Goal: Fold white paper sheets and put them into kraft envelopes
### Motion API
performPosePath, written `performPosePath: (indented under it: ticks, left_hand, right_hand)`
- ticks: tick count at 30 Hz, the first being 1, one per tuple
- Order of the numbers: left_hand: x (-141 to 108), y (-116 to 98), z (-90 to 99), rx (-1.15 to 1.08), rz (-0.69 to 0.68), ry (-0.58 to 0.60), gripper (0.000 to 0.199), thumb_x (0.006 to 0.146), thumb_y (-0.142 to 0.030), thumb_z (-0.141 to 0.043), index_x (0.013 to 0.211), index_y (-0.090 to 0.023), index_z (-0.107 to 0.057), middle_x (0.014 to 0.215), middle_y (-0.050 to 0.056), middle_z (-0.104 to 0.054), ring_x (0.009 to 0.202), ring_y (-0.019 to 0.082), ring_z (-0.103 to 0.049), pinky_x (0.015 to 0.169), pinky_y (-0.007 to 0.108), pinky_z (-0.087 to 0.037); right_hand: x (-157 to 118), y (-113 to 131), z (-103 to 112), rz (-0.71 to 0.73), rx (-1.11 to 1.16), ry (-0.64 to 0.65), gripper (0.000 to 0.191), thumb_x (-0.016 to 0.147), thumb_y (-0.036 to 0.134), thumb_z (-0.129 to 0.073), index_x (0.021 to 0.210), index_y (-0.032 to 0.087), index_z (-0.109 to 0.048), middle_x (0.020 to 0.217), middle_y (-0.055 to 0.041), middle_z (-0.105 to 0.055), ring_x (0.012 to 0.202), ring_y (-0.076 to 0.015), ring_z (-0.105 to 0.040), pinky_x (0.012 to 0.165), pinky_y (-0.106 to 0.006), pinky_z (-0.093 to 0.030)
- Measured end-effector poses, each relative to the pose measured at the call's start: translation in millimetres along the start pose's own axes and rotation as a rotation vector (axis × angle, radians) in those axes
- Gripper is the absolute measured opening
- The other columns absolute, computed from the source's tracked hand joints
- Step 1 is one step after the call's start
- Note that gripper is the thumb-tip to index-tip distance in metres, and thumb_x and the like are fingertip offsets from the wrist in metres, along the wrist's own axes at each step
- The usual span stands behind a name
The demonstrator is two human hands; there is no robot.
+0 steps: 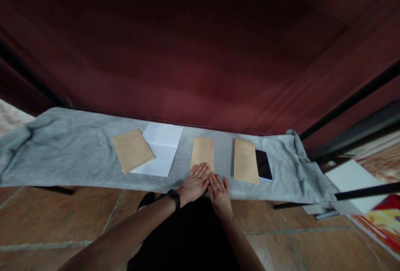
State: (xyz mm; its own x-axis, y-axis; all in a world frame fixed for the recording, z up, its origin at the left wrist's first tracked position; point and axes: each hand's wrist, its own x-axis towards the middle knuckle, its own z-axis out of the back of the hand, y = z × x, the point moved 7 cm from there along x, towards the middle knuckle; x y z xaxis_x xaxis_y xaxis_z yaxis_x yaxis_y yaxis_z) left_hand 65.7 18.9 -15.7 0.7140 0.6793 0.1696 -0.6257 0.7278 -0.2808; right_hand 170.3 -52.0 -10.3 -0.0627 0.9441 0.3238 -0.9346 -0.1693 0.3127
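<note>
A brown paper envelope [203, 150] lies flat on the grey cloth, its near end under my hands. My left hand [195, 181], with a black band on the wrist, rests palm down on it with the fingers stretched out. Beside it my right hand [219, 194] lies flat at the envelope's near right edge, fingers out, close against the left. Both hands hold nothing. To the right is a stack of brown envelopes [246, 160], partly over a dark-screened phone or tablet [264, 165]. On the left another brown envelope [131, 149] overlaps creased white paper [164, 150].
The grey cloth [78, 150] covers a long, narrow surface, bunched at both ends. A dark red panel [187, 75] rises behind it, with black bars at either side. White boards [356, 183] and a colourful printed item [384, 221] lie low at the right, above the tiled floor [265, 217].
</note>
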Motion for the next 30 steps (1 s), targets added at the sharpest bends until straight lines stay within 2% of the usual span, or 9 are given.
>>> performPosePath:
  ticks: [3,6,9,15,18,24,30]
  left_hand:
    - [17.8,-0.6,-5.4,-0.003,0.043,0.021,0.055,0.103,-0.035,-0.028,0.154,-0.016,-0.036,0.161,0.014,-0.038,0.152,0.028,-0.028,0.123,0.055,-0.018]
    - [38.4,4.0,-4.7,-0.007,0.047,-0.025,0.057,0.102,-0.033,-0.029,0.156,-0.016,-0.031,0.16,0.015,-0.038,0.152,0.027,-0.028,0.123,0.056,-0.016]
    - [58.0,14.9,-7.2,0.004,0.068,-0.073,0.06,0.102,-0.039,-0.03,0.158,-0.017,-0.026,0.161,0.015,-0.037,0.152,0.027,-0.026,0.123,0.057,-0.013]
    - [84.9,34.2,-12.9,-0.018,0.126,-0.148,0.063,0.101,-0.046,-0.036,0.158,-0.022,-0.027,0.16,0.013,-0.041,0.151,0.028,-0.028,0.123,0.059,-0.011]
    - [90.6,39.1,-8.8,-0.001,0.175,-0.135,0.064,0.1,-0.047,-0.036,0.159,-0.022,-0.025,0.161,0.011,-0.039,0.153,0.029,-0.025,0.123,0.06,-0.011]
    - [94.1,43.0,-1.5,0.108,0.288,-0.005,0.065,0.101,-0.049,-0.029,0.158,-0.018,-0.031,0.164,0.01,-0.033,0.155,0.028,-0.017,0.125,0.055,-0.011]
    - [76.3,43.4,4.1,0.135,0.328,-0.061,0.065,0.101,-0.046,-0.029,0.156,-0.012,-0.032,0.163,0.013,-0.033,0.154,0.027,-0.021,0.125,0.051,-0.013]
  right_hand:
    - [-0.1,0.2,-0.6,-0.009,0.012,-0.004,0.043,0.104,0.023,-0.037,0.141,0.02,-0.059,0.143,-0.0077,-0.061,0.138,-0.0234,-0.051,0.123,-0.048,-0.024]
    - [0.2,0.9,1.3,0.0,0.019,-0.016,0.042,0.104,0.023,-0.037,0.138,0.018,-0.061,0.141,-0.0091,-0.063,0.137,-0.0247,-0.052,0.123,-0.05,-0.025]
    - [1.1,1.2,4.1,-0.001,0.027,-0.027,0.043,0.104,0.024,-0.037,0.141,0.019,-0.058,0.142,-0.0089,-0.062,0.136,-0.0246,-0.053,0.122,-0.05,-0.026]
    - [1.9,2.2,5.5,-0.015,0.028,-0.017,0.045,0.105,0.026,-0.035,0.148,0.023,-0.05,0.146,-0.0066,-0.058,0.137,-0.0228,-0.051,0.122,-0.049,-0.026]
    - [1.9,2.1,5.6,-0.013,0.033,-0.019,0.045,0.105,0.025,-0.036,0.148,0.024,-0.05,0.147,-0.0071,-0.058,0.137,-0.0227,-0.051,0.121,-0.049,-0.026]
    - [1.6,3.4,8.4,0.012,0.057,-0.08,0.044,0.104,0.022,-0.04,0.146,0.022,-0.052,0.145,-0.0064,-0.06,0.137,-0.0225,-0.051,0.122,-0.049,-0.025]
    - [1.2,3.3,7.9,0.017,0.051,-0.1,0.044,0.104,0.022,-0.04,0.146,0.023,-0.052,0.143,-0.007,-0.061,0.135,-0.0218,-0.053,0.121,-0.047,-0.026]
